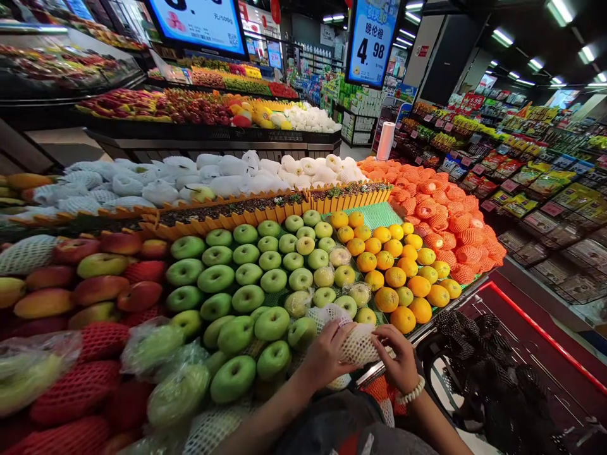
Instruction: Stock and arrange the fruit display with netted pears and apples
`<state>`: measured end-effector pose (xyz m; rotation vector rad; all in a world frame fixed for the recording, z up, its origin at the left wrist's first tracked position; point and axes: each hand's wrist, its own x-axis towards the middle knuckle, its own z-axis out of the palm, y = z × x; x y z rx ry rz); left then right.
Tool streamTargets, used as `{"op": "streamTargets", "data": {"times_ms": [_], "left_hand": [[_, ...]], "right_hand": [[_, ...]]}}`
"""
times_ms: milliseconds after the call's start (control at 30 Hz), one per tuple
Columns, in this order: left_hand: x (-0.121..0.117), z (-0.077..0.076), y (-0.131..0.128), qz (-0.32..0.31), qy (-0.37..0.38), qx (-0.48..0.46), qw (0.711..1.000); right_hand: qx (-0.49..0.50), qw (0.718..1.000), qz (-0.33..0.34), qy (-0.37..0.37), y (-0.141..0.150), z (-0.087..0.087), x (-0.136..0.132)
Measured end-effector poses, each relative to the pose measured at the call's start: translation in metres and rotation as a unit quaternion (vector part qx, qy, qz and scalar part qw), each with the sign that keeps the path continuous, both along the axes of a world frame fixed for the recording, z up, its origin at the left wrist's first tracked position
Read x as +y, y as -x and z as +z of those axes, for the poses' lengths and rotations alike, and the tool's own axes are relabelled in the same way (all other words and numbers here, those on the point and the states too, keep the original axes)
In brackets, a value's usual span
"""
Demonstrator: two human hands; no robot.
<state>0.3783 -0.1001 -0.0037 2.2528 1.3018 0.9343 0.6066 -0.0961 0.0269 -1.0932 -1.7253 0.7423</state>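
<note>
Both hands meet over the front edge of a fruit display. My left hand [326,354] curls around a fruit wrapped in a white foam net [356,344]. My right hand [401,360], with a pale bead bracelet on the wrist, pinches the net's right end. Green apples [246,297] lie in rows just left of the hands. Smaller pale green fruits [327,278], some in white nets, sit directly behind the hands. Oranges [393,272] fill the section to the right.
Mangoes and red foam nets [95,284] lie at the left, bagged apples [175,392] at the front. Orange-netted fruit [441,215] and white-netted fruit [227,174] lie behind an orange divider fence [265,212]. A red-handled trolley [535,328] stands right. Price screens [372,38] hang overhead.
</note>
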Motion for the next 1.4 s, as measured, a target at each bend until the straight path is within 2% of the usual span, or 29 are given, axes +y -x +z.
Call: {"op": "streamTargets", "data": {"times_ms": [200, 300, 367, 467, 600, 700, 800, 900, 967, 1033, 1100, 1200, 1300, 1400], "left_hand": [[-0.014, -0.009, 0.014, -0.017, -0.001, -0.011, 1.0], [-0.017, -0.016, 0.015, -0.02, -0.012, -0.026, 0.999], [-0.017, -0.017, 0.016, -0.015, -0.018, -0.047, 0.999], [-0.012, -0.009, 0.02, -0.006, -0.004, -0.096, 0.995], [-0.004, 0.015, 0.016, 0.037, 0.057, -0.168, 0.983], [-0.005, 0.028, 0.009, 0.097, 0.103, -0.22, 0.965], [-0.01, 0.03, 0.016, 0.224, 0.125, -0.279, 0.925], [-0.014, 0.029, 0.046, 0.391, 0.114, -0.319, 0.856], [-0.018, 0.031, 0.073, 0.446, 0.098, -0.314, 0.833], [-0.024, 0.036, 0.097, 0.456, 0.084, -0.288, 0.838], [-0.034, 0.041, 0.112, 0.464, 0.063, -0.256, 0.846], [-0.051, 0.043, 0.12, 0.476, 0.026, -0.22, 0.851], [-0.064, 0.041, 0.118, 0.473, 0.005, -0.199, 0.858], [-0.072, 0.041, 0.116, 0.474, -0.022, -0.183, 0.861]], "right_hand": [[-0.043, 0.987, 0.109, 0.11, -0.02, -0.053, -0.007], [-0.007, 0.979, 0.115, 0.168, -0.013, -0.071, -0.004], [0.028, 0.973, 0.112, 0.198, -0.003, -0.077, 0.001], [0.062, 0.974, 0.095, 0.196, 0.014, -0.077, 0.006], [0.102, 0.986, 0.018, 0.129, 0.031, -0.067, 0.004], [0.114, 0.991, -0.035, 0.066, 0.034, -0.057, 0.002], [0.09, 0.993, -0.058, 0.039, 0.026, -0.044, 0.007], [0.063, 0.993, -0.091, 0.043, 0.004, -0.03, 0.017], [0.019, 0.995, -0.088, 0.033, -0.015, -0.022, 0.022], [-0.061, 0.997, -0.046, 0.024, -0.03, -0.017, 0.025], [-0.163, 0.986, 0.017, 0.03, -0.039, -0.02, 0.025], [-0.316, 0.945, 0.064, 0.059, -0.034, -0.035, 0.019], [-0.426, 0.9, 0.031, 0.087, -0.014, -0.057, 0.009], [-0.468, 0.878, 0.006, 0.101, 0.002, -0.071, 0.001]]}}
